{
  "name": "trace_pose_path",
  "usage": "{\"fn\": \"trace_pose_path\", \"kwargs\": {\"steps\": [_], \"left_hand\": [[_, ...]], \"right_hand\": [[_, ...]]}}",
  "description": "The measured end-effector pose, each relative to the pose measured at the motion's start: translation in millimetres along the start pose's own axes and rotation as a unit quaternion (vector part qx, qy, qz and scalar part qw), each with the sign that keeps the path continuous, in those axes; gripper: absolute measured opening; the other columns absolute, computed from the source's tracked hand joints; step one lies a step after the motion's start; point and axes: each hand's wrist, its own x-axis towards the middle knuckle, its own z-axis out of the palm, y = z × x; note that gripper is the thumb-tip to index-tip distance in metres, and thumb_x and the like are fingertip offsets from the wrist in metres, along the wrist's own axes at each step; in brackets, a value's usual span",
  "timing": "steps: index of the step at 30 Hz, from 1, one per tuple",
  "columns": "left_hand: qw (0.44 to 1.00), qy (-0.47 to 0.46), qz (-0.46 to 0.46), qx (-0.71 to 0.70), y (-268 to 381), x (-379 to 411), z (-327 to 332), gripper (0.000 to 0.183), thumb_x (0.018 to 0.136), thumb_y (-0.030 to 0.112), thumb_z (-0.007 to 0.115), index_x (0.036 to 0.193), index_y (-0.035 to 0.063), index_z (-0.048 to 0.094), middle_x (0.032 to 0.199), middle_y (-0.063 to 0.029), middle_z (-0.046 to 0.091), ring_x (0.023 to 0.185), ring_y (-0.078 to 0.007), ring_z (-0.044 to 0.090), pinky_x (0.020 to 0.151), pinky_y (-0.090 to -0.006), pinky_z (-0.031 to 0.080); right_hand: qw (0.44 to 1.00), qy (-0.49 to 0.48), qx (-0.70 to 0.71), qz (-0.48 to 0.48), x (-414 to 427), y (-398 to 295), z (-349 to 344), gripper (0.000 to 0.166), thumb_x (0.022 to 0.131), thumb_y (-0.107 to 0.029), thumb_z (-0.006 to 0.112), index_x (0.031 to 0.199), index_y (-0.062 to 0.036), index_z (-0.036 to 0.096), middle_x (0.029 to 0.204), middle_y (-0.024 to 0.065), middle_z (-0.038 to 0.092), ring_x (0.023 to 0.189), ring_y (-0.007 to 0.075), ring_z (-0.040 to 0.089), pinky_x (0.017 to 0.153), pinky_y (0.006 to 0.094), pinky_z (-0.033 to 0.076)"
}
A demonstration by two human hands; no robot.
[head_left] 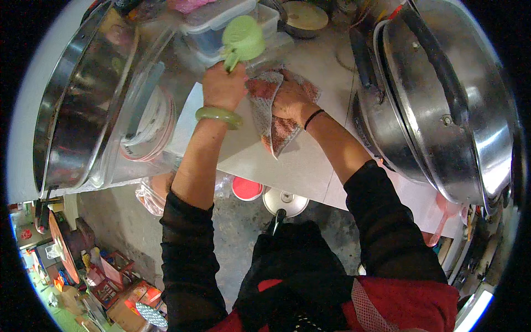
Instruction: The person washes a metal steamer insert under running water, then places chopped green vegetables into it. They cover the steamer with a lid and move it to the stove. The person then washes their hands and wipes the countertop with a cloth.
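Observation:
My left hand point(224, 85), with a pale green bangle at its wrist, grips the handle of a light green plastic scoop point(245, 37). The scoop's round end points away from me, near a lidded plastic box. Just to the right, my right hand point(291, 99) grasps a folded red-and-white cloth point(285, 133) on the pale tiled counter point(244, 153). Folds of the cloth hide its fingertips, and one corner of the cloth points toward me.
Large steel pots point(431, 95) stand on the right. On the left are a big metal basin point(87, 99) and a clear container point(137, 124). A lidded plastic box point(220, 20) sits at the back. Below the counter edge are a red lid point(247, 188) and a round metal lid point(286, 201).

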Motion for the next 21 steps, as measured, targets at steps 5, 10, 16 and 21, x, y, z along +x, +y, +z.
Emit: {"fn": "trace_pose_path", "kwargs": {"steps": [5,10,16,21], "left_hand": [[0.995,-0.008,-0.066,-0.078,-14,-12,-13,0.028,0.083,0.027,0.053,0.082,-0.0009,0.056,0.070,-0.0088,0.060,0.049,-0.0140,0.057,0.044,-0.0255,0.045],[0.984,0.012,-0.107,-0.139,-14,-47,-29,0.028,0.085,0.024,0.050,0.079,-0.0036,0.055,0.065,-0.0079,0.058,0.049,-0.0127,0.057,0.044,-0.0242,0.045],[0.954,0.039,-0.117,-0.272,-47,-95,-2,0.022,0.087,0.017,0.046,0.083,-0.0030,0.052,0.071,-0.0079,0.056,0.054,-0.0127,0.056,0.047,-0.0235,0.045],[0.949,0.032,-0.119,-0.289,-52,-76,16,0.022,0.085,0.019,0.048,0.081,-0.0029,0.052,0.067,-0.0086,0.055,0.053,-0.0152,0.055,0.047,-0.0253,0.045]], "right_hand": [[0.989,-0.109,-0.087,0.049,3,5,-6,0.036,0.078,-0.027,0.045,0.112,-0.0240,0.056,0.112,0.0013,0.059,0.112,0.0175,0.049,0.104,0.0465,0.017],[0.994,-0.087,-0.060,0.029,10,8,-20,0.045,0.071,-0.022,0.048,0.116,-0.0212,0.054,0.108,0.0061,0.060,0.108,0.0197,0.051,0.105,0.0456,0.016],[0.982,-0.147,-0.093,0.075,9,4,-31,0.049,0.073,-0.023,0.047,0.122,-0.0226,0.047,0.121,0.0065,0.053,0.113,0.0217,0.048,0.105,0.0456,0.016],[0.993,0.036,-0.046,0.099,-15,25,2,0.051,0.074,-0.027,0.049,0.125,-0.0248,0.045,0.131,-0.0057,0.044,0.124,0.0162,0.037,0.104,0.0506,0.013]]}}
